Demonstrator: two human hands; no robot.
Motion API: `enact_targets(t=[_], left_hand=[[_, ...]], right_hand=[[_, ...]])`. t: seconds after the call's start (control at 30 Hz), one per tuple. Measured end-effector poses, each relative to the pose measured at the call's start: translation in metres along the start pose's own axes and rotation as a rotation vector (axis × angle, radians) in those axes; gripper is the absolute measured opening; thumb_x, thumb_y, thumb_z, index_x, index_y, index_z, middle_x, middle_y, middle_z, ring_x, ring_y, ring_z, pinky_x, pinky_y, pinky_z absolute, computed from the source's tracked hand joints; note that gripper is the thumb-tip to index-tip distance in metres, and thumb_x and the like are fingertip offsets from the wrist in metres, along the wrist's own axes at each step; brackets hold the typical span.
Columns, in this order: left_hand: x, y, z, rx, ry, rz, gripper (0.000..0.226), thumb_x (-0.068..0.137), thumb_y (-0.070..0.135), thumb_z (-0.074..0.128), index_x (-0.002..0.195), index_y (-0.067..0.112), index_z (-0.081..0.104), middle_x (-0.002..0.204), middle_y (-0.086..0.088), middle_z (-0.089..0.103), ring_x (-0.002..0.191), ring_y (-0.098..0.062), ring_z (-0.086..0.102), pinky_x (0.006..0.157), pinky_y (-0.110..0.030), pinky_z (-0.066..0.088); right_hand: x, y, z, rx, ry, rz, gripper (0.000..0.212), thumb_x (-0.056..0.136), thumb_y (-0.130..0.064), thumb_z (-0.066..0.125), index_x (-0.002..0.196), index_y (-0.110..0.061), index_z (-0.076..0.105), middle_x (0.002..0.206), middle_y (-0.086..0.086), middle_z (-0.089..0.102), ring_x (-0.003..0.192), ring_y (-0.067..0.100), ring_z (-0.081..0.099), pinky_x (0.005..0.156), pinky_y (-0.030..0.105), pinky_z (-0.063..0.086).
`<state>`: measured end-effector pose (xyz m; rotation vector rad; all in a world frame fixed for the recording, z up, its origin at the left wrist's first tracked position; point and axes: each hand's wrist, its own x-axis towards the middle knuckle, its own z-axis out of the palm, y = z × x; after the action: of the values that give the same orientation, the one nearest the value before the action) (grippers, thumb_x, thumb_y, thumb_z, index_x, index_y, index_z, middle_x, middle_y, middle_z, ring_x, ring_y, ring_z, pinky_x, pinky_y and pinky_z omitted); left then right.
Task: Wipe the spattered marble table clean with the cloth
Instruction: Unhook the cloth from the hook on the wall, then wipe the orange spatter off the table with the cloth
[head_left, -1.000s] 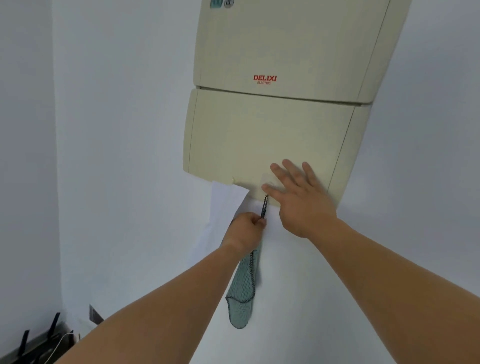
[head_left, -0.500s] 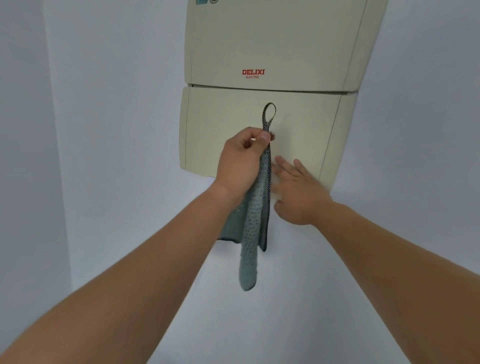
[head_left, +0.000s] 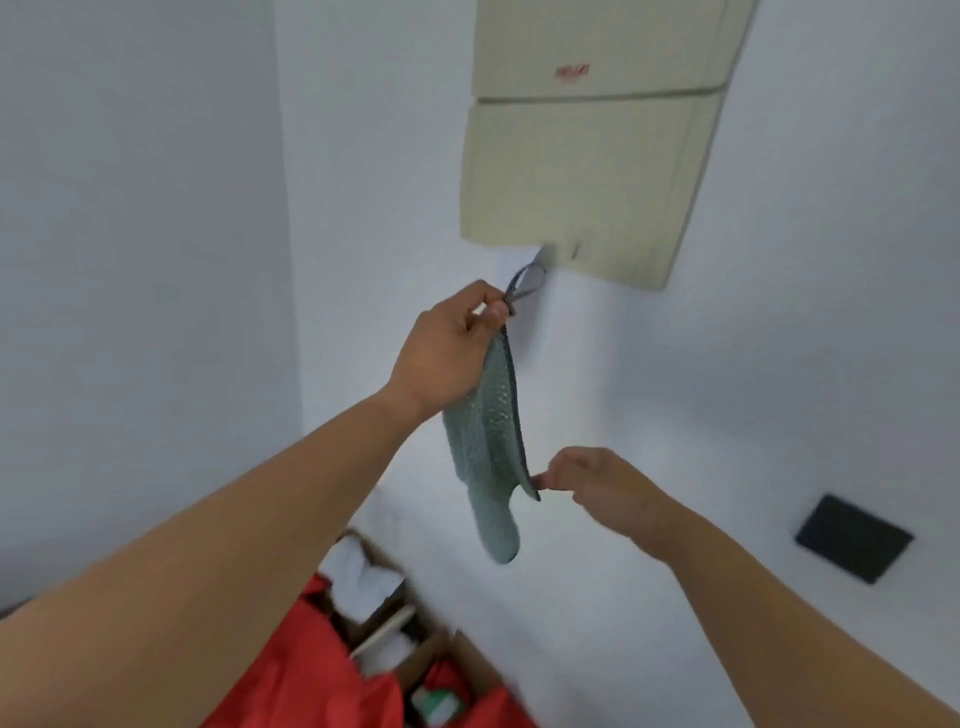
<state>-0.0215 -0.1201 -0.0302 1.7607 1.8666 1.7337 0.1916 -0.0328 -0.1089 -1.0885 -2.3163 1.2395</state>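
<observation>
- The left hand (head_left: 449, 358) is raised in front of the white wall (head_left: 649, 415), fingers and thumb curled round the top of the cloth (head_left: 483, 457), pinching it just under its loop (head_left: 525, 283).
- The cloth, pale green with a dark edge, hangs down limp from that hand, clear of the wall and well above the floor clutter.
- The loop sticks up above the thumb, just below the lower corner of the cream box (head_left: 582, 176) mounted on the wall.
- The right hand (head_left: 597, 480) is lower, fingers curled; its fingertips seem to nip the cloth's dark lower edge, though motion blur makes the contact hard to confirm.
- A dark plate (head_left: 854, 538) sits on the wall to the right.
- Below, a cardboard box (head_left: 457, 660) holds white items, with red fabric (head_left: 311, 670) beside it.
</observation>
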Motion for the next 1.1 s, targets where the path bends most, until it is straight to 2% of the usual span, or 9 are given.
enact_targets(t=[0.07, 0.23, 0.37, 0.5, 0.6, 0.77, 0.87, 0.97, 1.1], left_hand=[[-0.057, -0.001, -0.022, 0.009, 0.025, -0.097, 0.020, 0.109, 0.034, 0.049, 0.100, 0.024, 0.064, 0.050, 0.013, 0.045, 0.043, -0.011, 0.035, 0.045, -0.025, 0.032], [-0.170, 0.019, -0.090, 0.054, -0.038, -0.141, 0.019, 0.109, 0.034, 0.049, 0.102, 0.024, 0.064, 0.054, 0.003, 0.038, 0.047, -0.017, 0.029, 0.046, -0.026, 0.026], [-0.255, 0.036, -0.153, 0.169, 0.009, -0.209, 0.018, 0.109, 0.034, 0.050, 0.102, 0.024, 0.064, 0.056, -0.002, 0.035, 0.048, -0.016, 0.025, 0.047, -0.028, 0.024], [-0.336, 0.035, -0.234, 0.327, 0.181, -0.411, 0.019, 0.106, 0.038, 0.053, 0.097, 0.028, 0.067, 0.054, 0.002, 0.041, 0.046, -0.015, 0.032, 0.046, -0.028, 0.027], [-0.401, 0.030, -0.292, 0.416, 0.343, -0.643, 0.022, 0.104, 0.040, 0.055, 0.093, 0.028, 0.070, 0.061, 0.001, 0.055, 0.049, -0.014, 0.045, 0.052, -0.028, 0.037], [-0.481, 0.034, -0.366, -0.188, 0.732, -0.823, 0.037, 0.102, 0.050, 0.057, 0.091, 0.022, 0.078, 0.090, -0.001, 0.077, 0.084, -0.022, 0.069, 0.076, -0.033, 0.053], [-0.556, 0.025, -0.369, -0.822, 0.511, -1.177, 0.072, 0.099, 0.070, 0.042, 0.117, 0.011, 0.078, 0.117, -0.013, 0.076, 0.107, -0.031, 0.074, 0.088, -0.043, 0.056], [-0.652, 0.007, -0.380, -0.876, 0.321, -1.395, 0.062, 0.104, 0.052, 0.051, 0.125, -0.002, 0.071, 0.125, -0.022, 0.070, 0.110, -0.036, 0.070, 0.098, -0.050, 0.055], [-0.747, -0.025, -0.422, -0.609, 0.429, -1.544, 0.029, 0.106, 0.010, 0.049, 0.124, -0.002, 0.069, 0.122, -0.019, 0.073, 0.106, -0.031, 0.071, 0.087, -0.043, 0.059]], right_hand=[[-0.035, 0.009, 0.029, 0.159, -0.116, 0.024, 0.017, 0.097, -0.024, 0.061, 0.092, -0.011, 0.051, 0.099, -0.007, 0.077, 0.082, 0.010, 0.062, 0.085, 0.030, 0.044], [-0.087, -0.009, 0.143, 0.179, -0.219, -0.107, 0.066, 0.070, -0.038, 0.087, 0.131, -0.037, 0.061, 0.125, -0.011, 0.067, 0.111, 0.006, 0.064, 0.093, 0.029, 0.049], [-0.121, -0.029, 0.248, -0.025, -0.408, -0.171, 0.013, 0.088, -0.023, 0.071, 0.088, -0.033, 0.080, 0.111, -0.010, 0.077, 0.108, 0.006, 0.067, 0.091, 0.028, 0.047], [-0.150, -0.048, 0.294, 0.070, -0.497, -0.041, 0.031, 0.083, -0.031, 0.060, 0.100, -0.007, 0.071, 0.110, 0.017, 0.069, 0.106, 0.033, 0.066, 0.098, 0.047, 0.055], [-0.180, -0.082, 0.310, 0.409, -0.625, 0.035, 0.022, 0.082, -0.027, 0.060, 0.097, -0.010, 0.062, 0.099, 0.016, 0.064, 0.094, 0.029, 0.064, 0.102, 0.060, 0.053], [-0.214, -0.127, 0.366, 0.876, -0.722, 0.153, 0.039, 0.103, -0.040, 0.048, 0.113, -0.010, 0.072, 0.105, 0.014, 0.073, 0.087, 0.027, 0.072, 0.082, 0.043, 0.056], [-0.256, -0.105, 0.442, 0.751, -0.875, 0.316, 0.071, 0.100, -0.068, 0.044, 0.132, -0.009, 0.068, 0.128, 0.019, 0.068, 0.114, 0.035, 0.067, 0.097, 0.047, 0.049], [-0.304, -0.078, 0.512, 0.582, -0.985, 0.447, 0.055, 0.098, -0.039, 0.061, 0.140, -0.004, 0.062, 0.135, 0.020, 0.067, 0.129, 0.039, 0.061, 0.118, 0.059, 0.038], [-0.334, -0.070, 0.579, 0.548, -0.833, 0.534, 0.038, 0.100, -0.023, 0.060, 0.133, -0.007, 0.066, 0.125, 0.014, 0.073, 0.121, 0.034, 0.067, 0.111, 0.050, 0.046]])
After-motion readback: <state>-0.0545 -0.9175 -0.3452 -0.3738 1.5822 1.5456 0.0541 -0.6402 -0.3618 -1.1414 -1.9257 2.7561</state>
